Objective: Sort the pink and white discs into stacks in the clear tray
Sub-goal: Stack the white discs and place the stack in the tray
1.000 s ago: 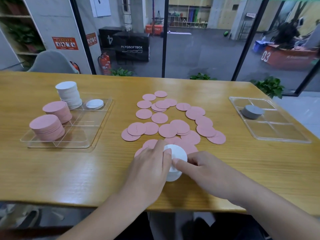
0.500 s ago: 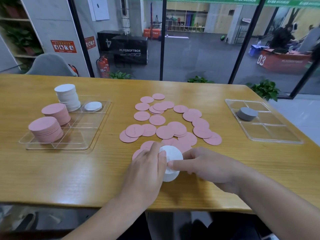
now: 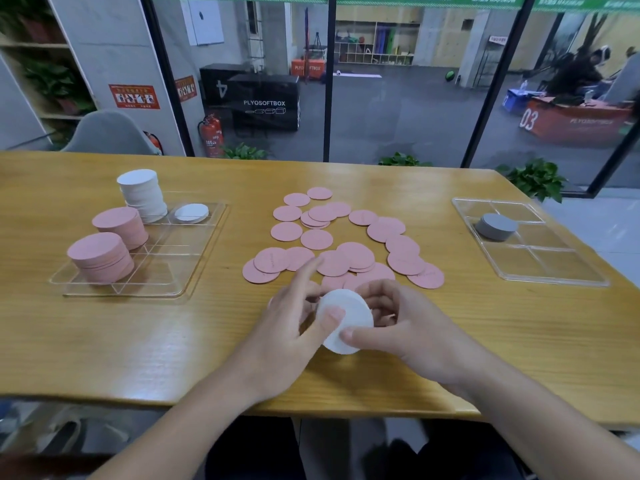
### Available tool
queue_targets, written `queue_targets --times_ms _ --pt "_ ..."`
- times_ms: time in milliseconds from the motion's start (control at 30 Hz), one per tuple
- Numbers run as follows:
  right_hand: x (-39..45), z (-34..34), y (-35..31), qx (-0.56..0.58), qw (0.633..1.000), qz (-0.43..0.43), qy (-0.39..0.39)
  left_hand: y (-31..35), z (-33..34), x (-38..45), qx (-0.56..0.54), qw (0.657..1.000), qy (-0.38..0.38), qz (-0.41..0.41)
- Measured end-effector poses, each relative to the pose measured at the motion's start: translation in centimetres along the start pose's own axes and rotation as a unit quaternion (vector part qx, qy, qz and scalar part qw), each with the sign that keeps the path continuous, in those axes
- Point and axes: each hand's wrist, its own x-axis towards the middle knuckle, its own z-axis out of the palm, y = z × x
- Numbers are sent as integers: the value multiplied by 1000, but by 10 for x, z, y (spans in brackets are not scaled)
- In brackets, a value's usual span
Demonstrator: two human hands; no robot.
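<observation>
- Both hands hold one small stack of white discs (image 3: 346, 320) in the lower centre of the frame, just above the surface. The left hand (image 3: 294, 327) closes its grip on the stack with the thumb on top. The right hand (image 3: 398, 323) closes on it from the other side.
- I think the stack can slip apart during the carry. The discs look thin and smooth, and they are pressed only at the edges.
- The loose pink discs (image 3: 346, 251) lie right behind the hands, some overlapping. A finger or wrist can push them and scatter them further.
- The clear tray (image 3: 204, 251) stands at the left of the frame, well apart from the hands. It holds two pink stacks (image 3: 104, 251), a tall white stack (image 3: 142, 194) and a single low white disc (image 3: 191, 213). The tall white stack looks a little uneven, so adding more on top may make it fall.
- A second clear tray (image 3: 554, 268) at the right holds a grey stack (image 3: 496, 226). It is not the target, in my judgement.
- The surface (image 3: 138, 341) is light wood with a glossy finish. Behind it stand glass panels with dark frames, and a gym hall is visible through them.
</observation>
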Motion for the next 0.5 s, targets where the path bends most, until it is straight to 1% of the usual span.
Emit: queue_targets --times_ms 33,67,133,200,267,367,500 --pt "-1 0 4 6 1000 -22 9 -1 -6 0 -22 1000 -17 -12" --pt "-2 -1 8 2 999 -48 15 -2 -11 -1 -21 999 -35 -18" --pt "-1 0 18 -34 994 -104 19 -3 -16 -5 15 998 -60 -21" --pt "-1 4 28 -80 987 -139 29 -4 -17 -8 51 997 -59 -10" --pt "-3 7 34 -128 978 -158 38 -4 -16 -10 72 996 -48 -1" --pt "-4 11 37 -207 961 -179 34 -2 -14 -13 98 994 -43 -10" --pt "-4 19 41 -312 929 -199 16 3 -1 -18 179 983 -40 5"
